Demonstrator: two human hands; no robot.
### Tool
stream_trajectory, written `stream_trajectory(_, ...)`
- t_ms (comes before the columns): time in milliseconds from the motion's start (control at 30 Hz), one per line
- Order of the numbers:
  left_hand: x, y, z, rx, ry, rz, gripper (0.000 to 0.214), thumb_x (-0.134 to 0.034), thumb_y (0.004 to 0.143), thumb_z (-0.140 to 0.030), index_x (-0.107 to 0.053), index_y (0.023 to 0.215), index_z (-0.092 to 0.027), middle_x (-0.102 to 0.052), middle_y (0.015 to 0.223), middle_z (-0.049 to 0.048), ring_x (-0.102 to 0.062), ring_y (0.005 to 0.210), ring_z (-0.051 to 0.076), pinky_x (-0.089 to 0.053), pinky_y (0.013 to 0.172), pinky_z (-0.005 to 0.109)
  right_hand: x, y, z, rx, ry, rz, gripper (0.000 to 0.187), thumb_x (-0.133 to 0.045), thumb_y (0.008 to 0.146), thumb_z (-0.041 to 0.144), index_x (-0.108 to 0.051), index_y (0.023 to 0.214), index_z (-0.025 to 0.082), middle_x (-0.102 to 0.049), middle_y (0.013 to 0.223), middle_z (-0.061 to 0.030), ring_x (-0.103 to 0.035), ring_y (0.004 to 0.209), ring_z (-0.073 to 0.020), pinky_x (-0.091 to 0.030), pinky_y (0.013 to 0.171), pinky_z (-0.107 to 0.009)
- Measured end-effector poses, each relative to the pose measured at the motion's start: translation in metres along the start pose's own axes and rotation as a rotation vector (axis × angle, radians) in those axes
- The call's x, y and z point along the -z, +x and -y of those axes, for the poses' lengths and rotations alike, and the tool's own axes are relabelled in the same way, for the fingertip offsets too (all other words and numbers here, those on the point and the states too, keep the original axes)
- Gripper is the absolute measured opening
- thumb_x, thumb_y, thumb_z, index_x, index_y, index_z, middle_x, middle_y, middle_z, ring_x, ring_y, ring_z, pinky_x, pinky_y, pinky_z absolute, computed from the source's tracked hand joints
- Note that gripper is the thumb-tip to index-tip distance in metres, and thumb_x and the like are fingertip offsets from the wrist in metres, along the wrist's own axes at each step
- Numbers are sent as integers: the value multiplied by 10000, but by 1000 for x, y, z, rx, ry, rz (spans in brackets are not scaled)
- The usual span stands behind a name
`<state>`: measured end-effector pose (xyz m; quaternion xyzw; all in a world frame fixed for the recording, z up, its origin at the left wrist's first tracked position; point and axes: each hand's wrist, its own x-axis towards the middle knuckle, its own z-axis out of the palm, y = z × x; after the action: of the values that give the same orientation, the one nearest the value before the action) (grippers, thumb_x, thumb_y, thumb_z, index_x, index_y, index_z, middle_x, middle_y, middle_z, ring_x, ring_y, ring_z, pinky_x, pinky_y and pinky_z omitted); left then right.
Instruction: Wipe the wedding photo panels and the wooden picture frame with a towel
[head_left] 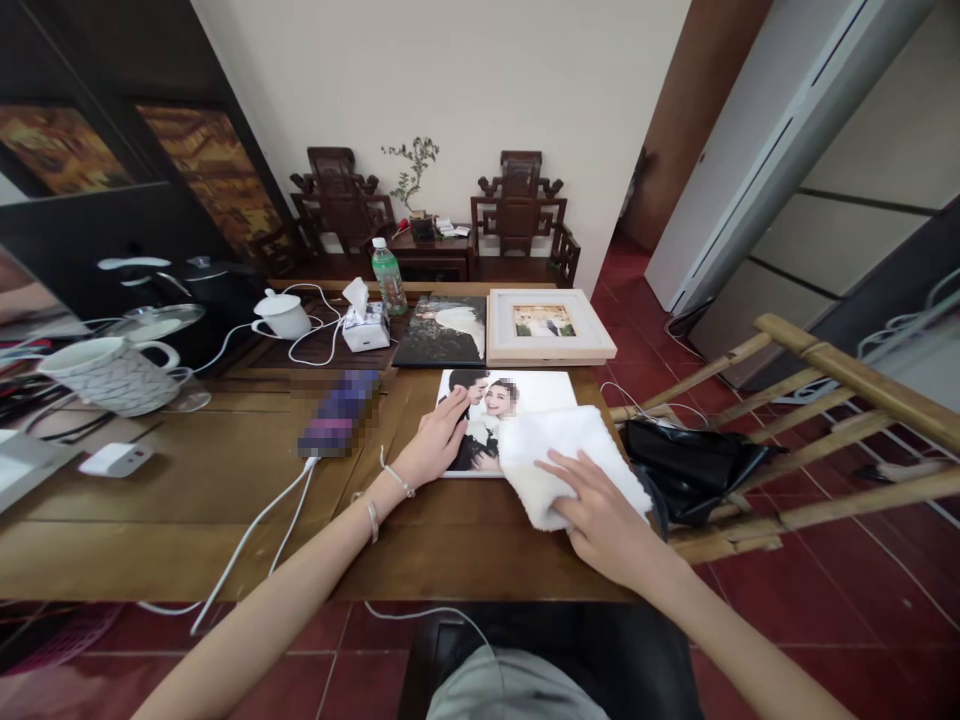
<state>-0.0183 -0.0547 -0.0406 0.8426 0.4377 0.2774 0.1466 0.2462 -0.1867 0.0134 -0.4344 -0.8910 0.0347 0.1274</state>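
A flat photo panel (475,440) showing a couple lies on the wooden table in front of me. My left hand (439,437) rests at the panel's left edge, its fingers stretched out over the picture. A white fluffy cloth (585,435) covers the panel's lower right part and reaches past its edge. My right hand (592,500) holds this cloth from above, with the index finger extended on it and the other fingers bent into its folds. Beyond the panel lie a dark photo panel (431,340) and a light-framed picture (589,325).
A phone (337,413) with a white cable lies left of my left hand. Behind it stand a tissue box (366,330), a bottle (388,275) and a lidded cup (283,316). Farther left are a patterned mug (112,378) and a charger (115,459). A bamboo chair (847,370) stands right.
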Motion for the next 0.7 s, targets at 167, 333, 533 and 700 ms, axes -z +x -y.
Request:
stream_trajectory(167, -2, 0, 3, -15, 8, -10, 481, -303, 973, -277, -383, 1430, -149, -357, 1516, 141, -271, 1430, 239, -290, 1138, 486, 3, 42, -14, -50, 14, 36, 484, -427, 691, -13, -674, 1068, 166, -448, 1462, -105, -324, 1385, -292, -255, 1126, -559)
stream_trajectory(333, 2, -1, -2, 22, 58, 51, 504, -287, 979, -294, -325, 1462, -153, -295, 1547, 131, -244, 1440, 231, -276, 1142, 466, -7, 103, -32, -50, -74, 87, 426, -465, 771, 88, -657, 1140, 178, -321, 1540, -69, -190, 1425, -367, -154, 1082, -701)
stream_trajectory(533, 4, 0, -4, 35, 60, 84, 516, -276, 979, -288, -301, 1474, -146, -276, 1554, 133, -228, 1445, 230, -269, 1142, 459, -18, 104, -24, 6, -161, 118, 456, -467, 750, 56, -679, 1133, 183, -298, 1550, -73, -150, 1425, -408, -155, 1060, -725)
stream_trajectory(700, 4, 0, -4, 36, 53, 98, 524, -290, 968, -274, -294, 1477, -149, -262, 1557, 144, -219, 1447, 242, -283, 1131, 476, -17, 60, 8, 72, -155, 119, 383, -484, 765, 49, -701, 1057, 168, -282, 1551, -125, -144, 1418, -434, -167, 1067, -717)
